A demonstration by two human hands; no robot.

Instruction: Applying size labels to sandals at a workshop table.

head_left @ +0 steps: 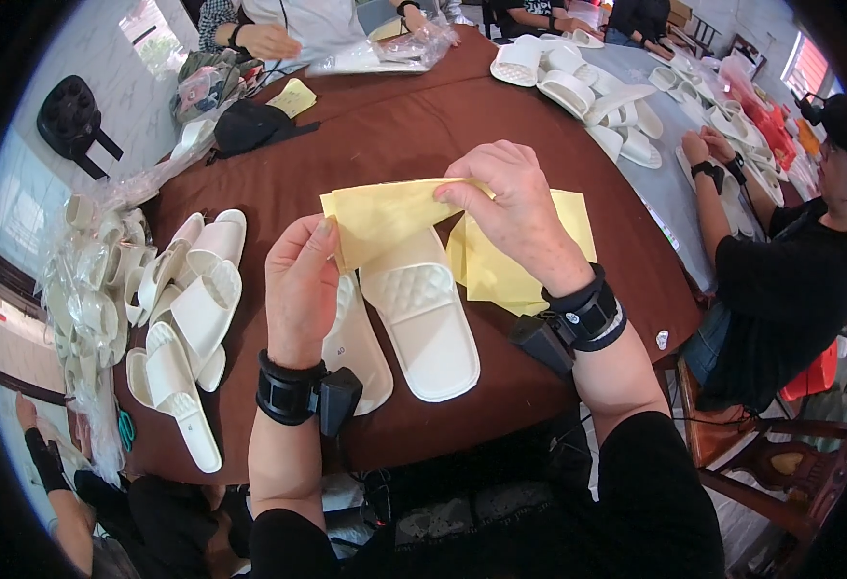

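Between my two hands stretches a folded sheet of yellow paper (385, 220), raised over the table. My left hand (300, 289) pinches its left end between thumb and fingers. The right hand (512, 214) is closed on the upper right edge, thumb toward me. Just below the paper lie two cream slippers side by side, a right-hand slipper (431, 347) with a quilted footbed and a left-hand slipper (356, 362) partly behind my left hand. The paper hides their far ends. More yellow sheets (510, 275) lie under and beside my right wrist.
Loose cream slippers (201, 309) pile at the left, beside slippers in clear plastic (85, 289). A black cap (249, 125) lies far left on the brown tablecloth (365, 125). Another slipper heap (578, 92) stands far right. A co-worker (780, 251) sits at the right; others work across the table.
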